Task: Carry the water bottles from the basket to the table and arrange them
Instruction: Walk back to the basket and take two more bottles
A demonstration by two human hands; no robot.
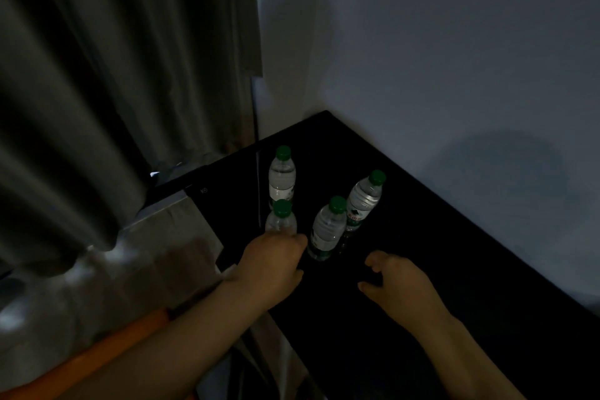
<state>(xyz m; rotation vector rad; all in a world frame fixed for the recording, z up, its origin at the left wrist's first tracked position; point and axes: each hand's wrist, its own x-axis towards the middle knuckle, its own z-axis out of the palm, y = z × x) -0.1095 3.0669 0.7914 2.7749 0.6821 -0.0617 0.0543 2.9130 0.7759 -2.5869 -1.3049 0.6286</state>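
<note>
A small clear plastic water bottle with a green screw cap [281,217] stands upright on a matt black table [454,253]; the left hand [272,256] curls its fingers round the bottle's lower body, hiding the label. Three matching bottles stand upright nearby: a second bottle [282,178] just behind the held one, a third bottle [327,230] just to its right, and a fourth bottle [365,198] further right and back. The right hand [399,279] hovers to the right of the held bottle, fingers loosely curled, holding nothing.

The bottles look full, so probably weighty for their size; the thin smooth walls would likely dent under a hard squeeze and may slip; the ribbed middle seems the surest place to take hold.

The table's left edge runs just left of the held bottle, so a nudge that way could send it off; the neighbours crowd its right and rear; open tabletop lies further right and nearer the person. A pale wall [422,42] bounds the table behind; a grey curtain [97,75] hangs to the left; an orange shape [97,357] shows lower left, possibly the basket, though I cannot tell.
</note>
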